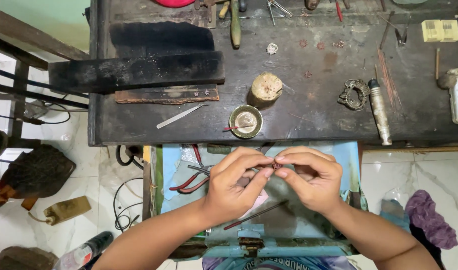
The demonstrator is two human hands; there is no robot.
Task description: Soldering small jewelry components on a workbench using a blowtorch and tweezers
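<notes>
My left hand [235, 182] and my right hand [309, 176] meet over an open blue drawer [299, 240]. Between the fingertips of both hands sits a tiny dark reddish ornament [277, 164], pinched from both sides. Most of it is hidden by the fingers. Red-handled pliers [189, 181] lie in the drawer just left of my left hand, and a thin dark rod [256, 215] lies below my hands.
A dark workbench [309, 110] stands beyond the drawer with a small round dish [246, 121], a wooden stump [266, 89], a metal strip [179, 116], a handpiece tool [379, 111], a charred block [139, 70] and several small ornaments. Cables and a bottle [84, 254] lie on the tiled floor at left.
</notes>
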